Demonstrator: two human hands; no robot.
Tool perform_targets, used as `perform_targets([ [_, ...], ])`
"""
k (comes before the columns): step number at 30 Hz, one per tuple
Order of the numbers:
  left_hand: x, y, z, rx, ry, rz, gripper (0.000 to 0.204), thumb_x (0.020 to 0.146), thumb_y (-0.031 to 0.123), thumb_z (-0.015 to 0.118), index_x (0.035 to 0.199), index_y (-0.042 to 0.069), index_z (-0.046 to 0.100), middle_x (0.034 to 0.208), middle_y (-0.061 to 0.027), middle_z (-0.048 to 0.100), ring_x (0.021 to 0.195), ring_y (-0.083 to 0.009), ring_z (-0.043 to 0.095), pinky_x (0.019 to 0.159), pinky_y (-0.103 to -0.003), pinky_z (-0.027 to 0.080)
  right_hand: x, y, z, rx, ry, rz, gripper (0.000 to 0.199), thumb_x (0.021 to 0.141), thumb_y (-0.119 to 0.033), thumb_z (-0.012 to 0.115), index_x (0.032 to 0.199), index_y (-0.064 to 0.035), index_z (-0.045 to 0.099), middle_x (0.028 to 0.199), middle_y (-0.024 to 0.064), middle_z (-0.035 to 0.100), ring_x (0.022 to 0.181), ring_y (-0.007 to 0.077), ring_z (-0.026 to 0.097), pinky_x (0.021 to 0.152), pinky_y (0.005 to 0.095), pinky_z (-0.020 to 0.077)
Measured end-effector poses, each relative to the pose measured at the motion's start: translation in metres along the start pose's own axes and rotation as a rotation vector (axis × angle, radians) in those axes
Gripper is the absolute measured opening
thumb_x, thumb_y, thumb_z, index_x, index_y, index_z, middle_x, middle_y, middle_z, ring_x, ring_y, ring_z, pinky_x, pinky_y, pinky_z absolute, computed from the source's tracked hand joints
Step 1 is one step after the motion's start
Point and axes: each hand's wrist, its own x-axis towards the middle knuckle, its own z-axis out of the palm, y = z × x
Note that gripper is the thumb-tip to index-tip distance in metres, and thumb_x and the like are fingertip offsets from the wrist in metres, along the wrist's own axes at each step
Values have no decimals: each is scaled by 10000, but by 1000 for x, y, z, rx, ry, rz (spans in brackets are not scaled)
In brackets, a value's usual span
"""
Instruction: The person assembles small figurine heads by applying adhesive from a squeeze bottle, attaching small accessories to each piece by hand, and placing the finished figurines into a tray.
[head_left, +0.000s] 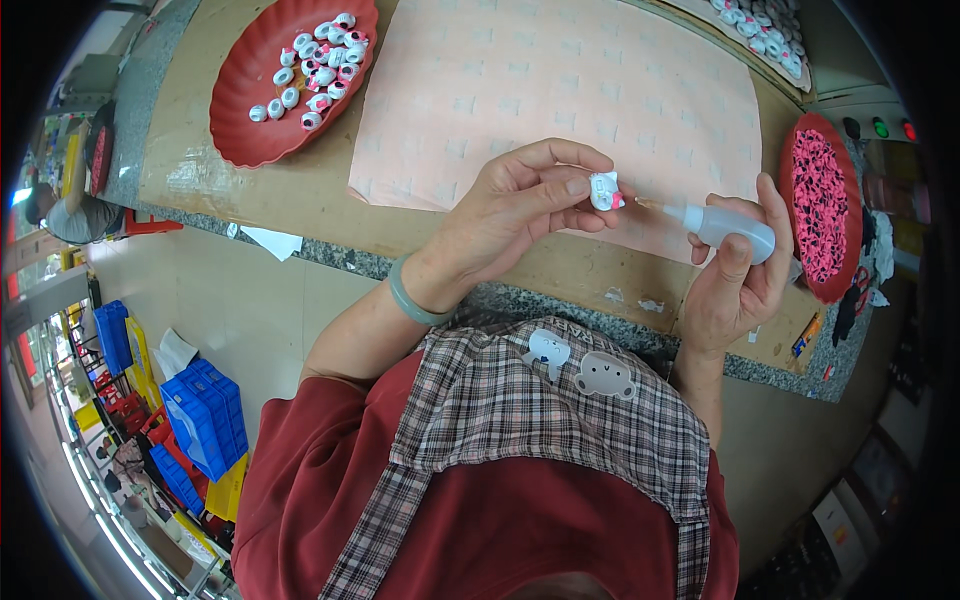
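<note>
One figurine [604,190] between close-set left fingertips [577,187]

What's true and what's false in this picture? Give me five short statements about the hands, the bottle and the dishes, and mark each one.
1. The left hand holds a small white figure with a pink part. True.
2. The right hand holds a translucent bottle with its tip pointing away from the small white figure. False: the tip points toward it.
3. The left red dish, holding white pieces, is left of the pale pink sheet. True.
4. The right red dish is filled with blue pieces. False: they are pink and dark.
5. The bracelet is on the right wrist. False: the bracelet is on the left wrist.
</note>
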Motion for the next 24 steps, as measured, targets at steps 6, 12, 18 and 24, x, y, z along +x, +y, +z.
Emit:
perform_targets([
  [6, 0, 2, 2, 61, -12, 19, 279, 915, 46, 529, 1182, -37, 531, 1033, -146, 628, 909, -212, 653, 793, -264, 550, -3, -2, 0, -12, -7, 6, 517, 911, -279, 578, 1274, 58, 429, 911, 145, 617, 664, 116, 538, 529, 218, 403],
  [12, 0, -2, 1, 81, -18, 35, 249, 904, 44, 535, 1146, -6, 560, 1075, -159, 631, 952, -222, 644, 833, -287, 535, -4, -2, 0, -14, -19, -36, 480, 912, -205, 572, 1287, 52, 418, 933, 142, 631, 652, 82, 524, 560, 187, 422],
  [18, 0, 0, 4, 64, 15, 37, 252, 888, 2, 548, 1134, -53, 539, 1043, -171, 627, 964, -242, 643, 861, -290, 538, -7, -4, 0, -32, -16, -1, 543, 894, -291, 602, 1281, 48, 426, 931, 155, 616, 679, 116, 536, 545, 223, 410],
  [24, 0, 0, 5, 122, 19, 56, 231, 883, 1, 554, 1107, -54, 539, 1022, -179, 636, 962, -245, 645, 864, -298, 536, -7, 0, -1, -57, -55, -64, 475, 908, -200, 578, 1277, 60, 429, 940, 165, 636, 749, 120, 573, 645, 210, 447],
])
